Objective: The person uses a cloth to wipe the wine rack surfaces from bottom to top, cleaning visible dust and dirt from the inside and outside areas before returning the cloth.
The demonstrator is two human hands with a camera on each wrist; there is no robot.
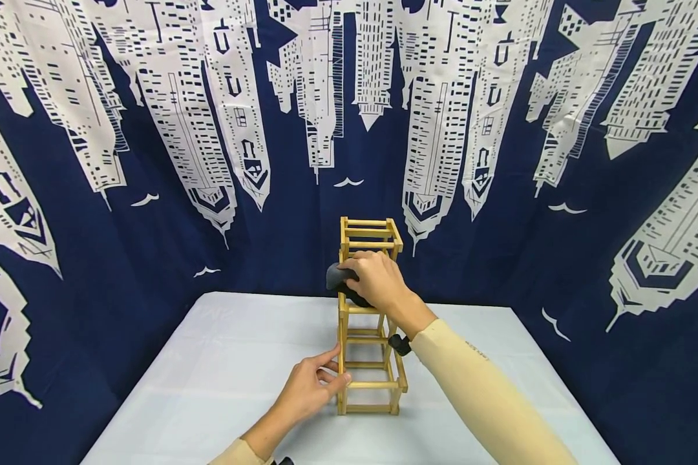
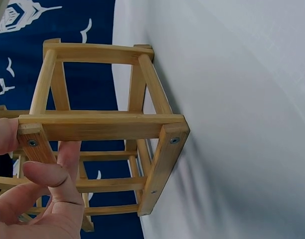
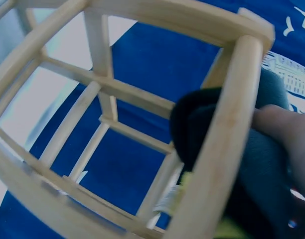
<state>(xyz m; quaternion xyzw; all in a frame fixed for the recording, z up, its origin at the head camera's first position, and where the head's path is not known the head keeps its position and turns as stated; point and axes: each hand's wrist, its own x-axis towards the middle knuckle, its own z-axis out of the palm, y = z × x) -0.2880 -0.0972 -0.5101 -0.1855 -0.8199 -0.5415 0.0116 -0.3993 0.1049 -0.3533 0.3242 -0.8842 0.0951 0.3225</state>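
Observation:
A light wooden rack (image 1: 372, 385) with several tiers stands upright on the white-covered table. My left hand (image 1: 311, 391) grips its lower front left post, thumb in front and fingers around the side. In the left wrist view the thumb and fingers (image 2: 63, 199) close about that wooden post. Higher up, my right hand (image 1: 378, 278) holds a dark grey-blue, soft-looking item (image 1: 337, 276) at an upper tier. In the right wrist view this item (image 3: 264, 169) lies partly behind a rack bar, with a yellow patch (image 3: 185, 186) by it. Its exact kind cannot be made out.
The table (image 1: 238, 361) is covered in white and reaches back to a navy curtain (image 1: 296, 245) printed with white upside-down buildings and birds. The rack stands near the table's middle. A black wrist camera (image 1: 399, 344) hangs below the right wrist.

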